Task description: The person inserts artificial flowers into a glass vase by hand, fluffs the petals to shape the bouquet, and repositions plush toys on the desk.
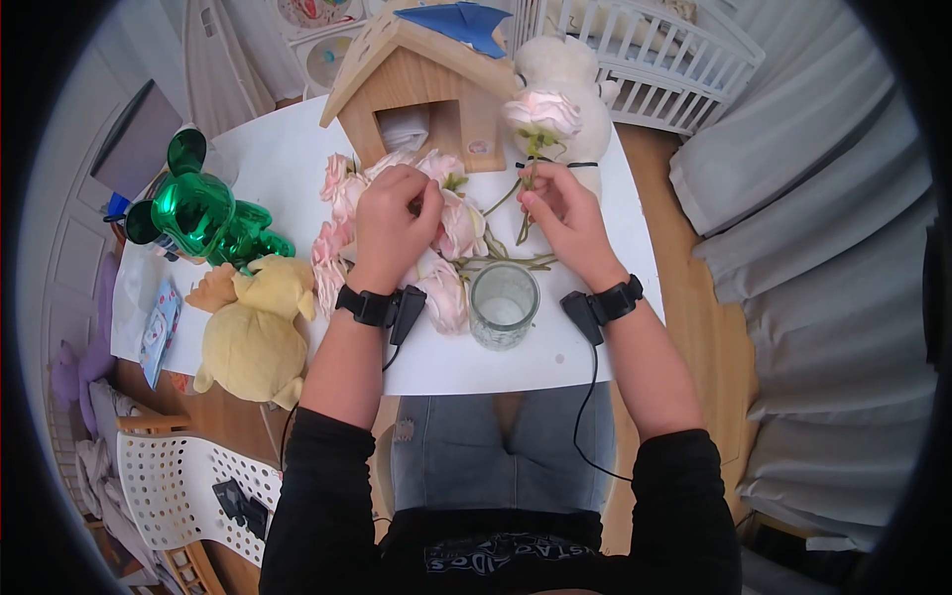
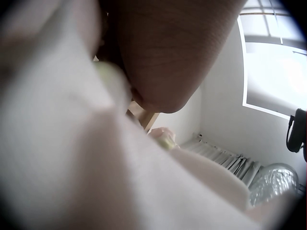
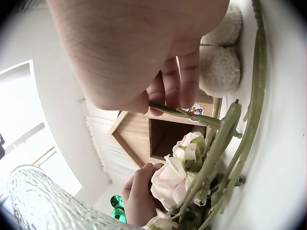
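Note:
In the head view, the right hand (image 1: 570,223) pinches the green stem of a pale pink rose (image 1: 543,114), whose bloom stands above the fingers. The right wrist view shows the thumb and fingers of this hand (image 3: 168,72) closed on a thin stem (image 3: 204,119). Bent fingers of the left hand (image 1: 397,223) lie over a heap of pink roses (image 1: 461,228); whether they grip a flower is hidden. Loose stems (image 1: 506,263) stretch across the white table between the hands. A ribbed glass vase (image 1: 504,305) stands upright near the front edge, between the wrists.
A wooden house (image 1: 421,94) with a blue cloth (image 1: 461,25) on its roof stands at the back, beside a white plush toy (image 1: 565,74). At the left are a shiny green figure (image 1: 198,213), a yellow plush toy (image 1: 253,342) and a blue packet (image 1: 159,332).

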`<move>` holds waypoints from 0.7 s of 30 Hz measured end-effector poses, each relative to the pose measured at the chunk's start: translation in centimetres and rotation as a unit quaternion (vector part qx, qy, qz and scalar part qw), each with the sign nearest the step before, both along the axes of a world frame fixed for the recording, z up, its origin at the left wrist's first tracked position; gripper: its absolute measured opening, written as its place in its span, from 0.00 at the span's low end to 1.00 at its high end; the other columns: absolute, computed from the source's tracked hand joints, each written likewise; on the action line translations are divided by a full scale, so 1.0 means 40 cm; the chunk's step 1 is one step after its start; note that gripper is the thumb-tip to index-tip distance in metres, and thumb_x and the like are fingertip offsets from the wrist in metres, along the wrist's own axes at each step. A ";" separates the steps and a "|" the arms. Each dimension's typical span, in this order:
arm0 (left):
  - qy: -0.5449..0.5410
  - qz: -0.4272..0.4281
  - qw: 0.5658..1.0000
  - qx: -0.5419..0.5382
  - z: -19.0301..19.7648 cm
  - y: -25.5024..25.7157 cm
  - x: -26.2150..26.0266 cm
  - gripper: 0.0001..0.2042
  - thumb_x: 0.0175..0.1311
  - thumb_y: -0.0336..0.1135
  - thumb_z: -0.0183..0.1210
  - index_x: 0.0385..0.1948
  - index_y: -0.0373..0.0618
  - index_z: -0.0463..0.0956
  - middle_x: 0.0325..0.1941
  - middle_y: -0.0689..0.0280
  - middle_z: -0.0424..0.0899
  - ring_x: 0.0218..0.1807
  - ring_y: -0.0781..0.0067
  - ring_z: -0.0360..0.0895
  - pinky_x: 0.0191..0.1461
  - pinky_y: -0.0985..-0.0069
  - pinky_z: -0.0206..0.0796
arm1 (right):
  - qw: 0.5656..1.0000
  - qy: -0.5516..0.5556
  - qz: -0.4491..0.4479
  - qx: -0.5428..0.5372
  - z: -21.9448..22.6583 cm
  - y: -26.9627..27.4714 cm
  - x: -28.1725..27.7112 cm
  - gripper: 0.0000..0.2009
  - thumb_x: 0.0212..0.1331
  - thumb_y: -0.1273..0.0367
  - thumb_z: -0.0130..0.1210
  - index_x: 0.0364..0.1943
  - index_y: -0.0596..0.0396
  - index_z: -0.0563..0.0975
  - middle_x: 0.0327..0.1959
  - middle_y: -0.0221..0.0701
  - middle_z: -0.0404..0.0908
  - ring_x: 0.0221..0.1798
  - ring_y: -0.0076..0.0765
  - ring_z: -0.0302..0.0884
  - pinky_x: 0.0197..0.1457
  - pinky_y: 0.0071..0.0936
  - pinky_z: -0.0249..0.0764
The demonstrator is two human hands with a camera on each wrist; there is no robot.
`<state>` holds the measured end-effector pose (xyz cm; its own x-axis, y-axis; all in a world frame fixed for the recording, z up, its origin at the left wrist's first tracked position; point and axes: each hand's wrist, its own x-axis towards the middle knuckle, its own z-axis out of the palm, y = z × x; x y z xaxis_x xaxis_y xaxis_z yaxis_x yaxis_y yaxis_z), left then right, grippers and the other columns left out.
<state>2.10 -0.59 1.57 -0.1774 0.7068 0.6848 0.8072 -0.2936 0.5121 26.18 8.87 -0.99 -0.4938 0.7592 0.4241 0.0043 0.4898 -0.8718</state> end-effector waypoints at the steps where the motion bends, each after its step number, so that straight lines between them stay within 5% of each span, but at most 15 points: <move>1: 0.000 0.000 1.000 0.000 0.000 0.000 0.000 0.07 0.66 0.28 0.62 0.29 0.34 0.83 0.30 0.60 0.83 0.26 0.67 0.78 0.32 0.72 0.70 | 1.000 -0.003 0.000 0.001 0.001 0.000 0.000 0.16 0.70 0.67 0.62 0.58 0.56 0.77 0.46 0.34 0.86 0.42 0.28 0.81 0.44 0.26 0.75; 21: -0.012 -0.009 1.000 -0.017 -0.002 0.000 -0.001 0.07 0.66 0.28 0.62 0.30 0.33 0.84 0.30 0.61 0.84 0.24 0.70 0.78 0.31 0.73 0.69 | 1.000 -0.004 -0.009 0.001 0.006 -0.002 -0.002 0.15 0.69 0.68 0.62 0.56 0.55 0.77 0.41 0.32 0.85 0.37 0.26 0.77 0.42 0.25 0.74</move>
